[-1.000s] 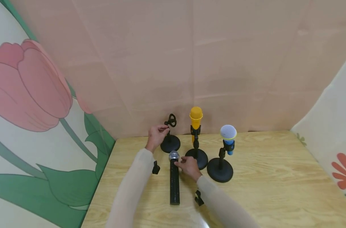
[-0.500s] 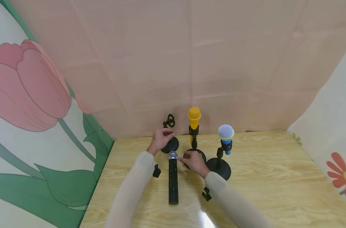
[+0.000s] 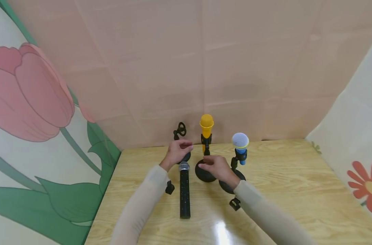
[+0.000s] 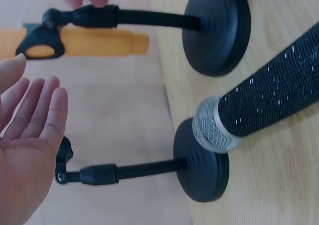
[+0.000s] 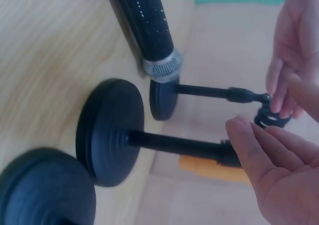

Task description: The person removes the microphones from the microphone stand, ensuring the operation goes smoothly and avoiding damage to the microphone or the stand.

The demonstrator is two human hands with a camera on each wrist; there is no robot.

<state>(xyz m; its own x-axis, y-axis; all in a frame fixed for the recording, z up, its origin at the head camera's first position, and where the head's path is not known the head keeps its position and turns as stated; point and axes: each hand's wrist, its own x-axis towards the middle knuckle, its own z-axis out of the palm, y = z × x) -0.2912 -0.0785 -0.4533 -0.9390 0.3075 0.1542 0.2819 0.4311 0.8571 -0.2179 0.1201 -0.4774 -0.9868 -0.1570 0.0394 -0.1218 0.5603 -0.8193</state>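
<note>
A black microphone (image 3: pixel 184 195) with a silver mesh head lies on the table between my forearms. My left hand (image 3: pixel 176 152), fingers extended and holding nothing, hovers in front of an empty black microphone stand (image 3: pixel 181 129), hiding part of its post. My right hand (image 3: pixel 220 169) is also empty, its fingers loosely bent, overlapping the stand that carries a yellow microphone (image 3: pixel 206 123). In the left wrist view the open palm (image 4: pixel 27 150) faces up beside the empty stand. The right wrist view shows my right fingers (image 5: pixel 249 145) near the middle stand's post.
A blue microphone (image 3: pixel 240 140) with a white head sits in a third stand at the right, its round base (image 3: pixel 230 186) partly behind my right wrist. The wooden table (image 3: pixel 284 190) meets a pink cloth backdrop (image 3: pixel 161 75) just behind the stands.
My right hand has left the black microphone's head and moved right and up. My left hand has shifted right from the empty stand's post. The head view has turned slightly.
</note>
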